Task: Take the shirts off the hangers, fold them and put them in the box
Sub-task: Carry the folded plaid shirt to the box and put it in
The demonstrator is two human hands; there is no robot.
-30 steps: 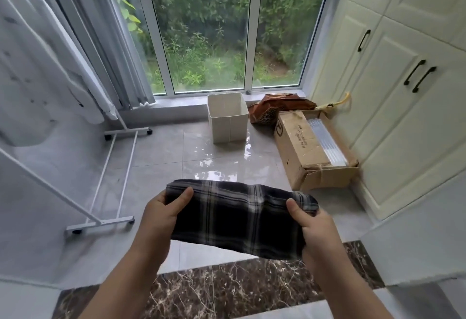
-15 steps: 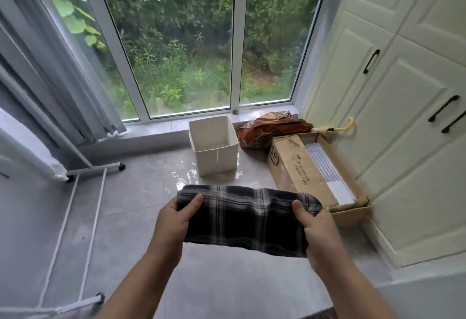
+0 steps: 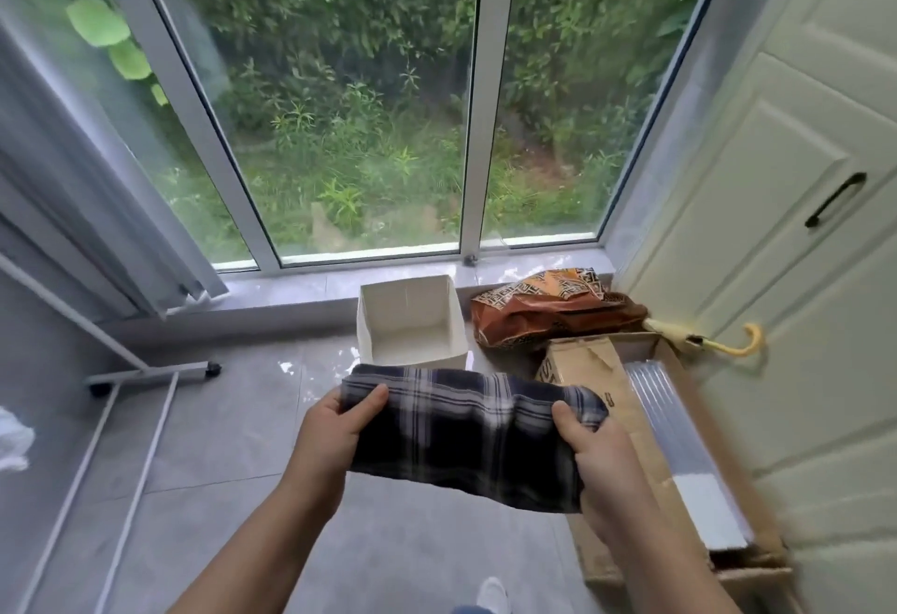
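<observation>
Window point(image 3: 369, 113) fills my view; below it sits the white box point(image 3: 410, 322) on grey floor point(image 3: 233, 424). Just before it I hold the folded plaid shirt point(image 3: 466, 434), left hand point(image 3: 325, 438) and right hand point(image 3: 602, 453) gripping its ends.

A folded shirt point(image 3: 466, 434) sits at the centre of the frame, held between the left hand point(image 3: 330, 438) at its left end and the right hand point(image 3: 602, 453) at its right end. Just above it, an open box point(image 3: 412, 322) stands on the floor below the window point(image 3: 369, 118). Right of the box lies a bag point(image 3: 548, 317); below that, at lower right, a cardboard carton point(image 3: 597, 370). A rack base point(image 3: 145, 375) lies at lower left.
</observation>
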